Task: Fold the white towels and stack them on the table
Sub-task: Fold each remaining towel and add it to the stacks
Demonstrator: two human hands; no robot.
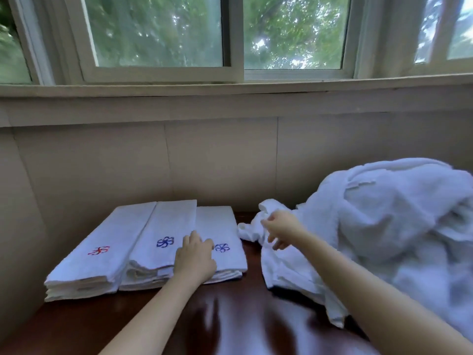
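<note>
The dark glossy tabletop (230,326) lies nearest. The left grip (195,258) rests flat, fingers straight, holding nothing, on the folded towel stacks (163,226). To its right, the right grip (279,230) is at the crumpled towel heap (384,226); blur hides whether it pinches cloth.

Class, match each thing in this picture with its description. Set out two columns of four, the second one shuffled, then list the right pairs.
Column one:
1. left towel stack
2. middle towel stack
3. left hand
4. towel heap

Column two:
a. lies crumpled, unfolded
b. bears a red emblem
c. rests flat on folded towels
d. bears a blue emblem

Pairs: 1-b, 2-d, 3-c, 4-a.
</note>
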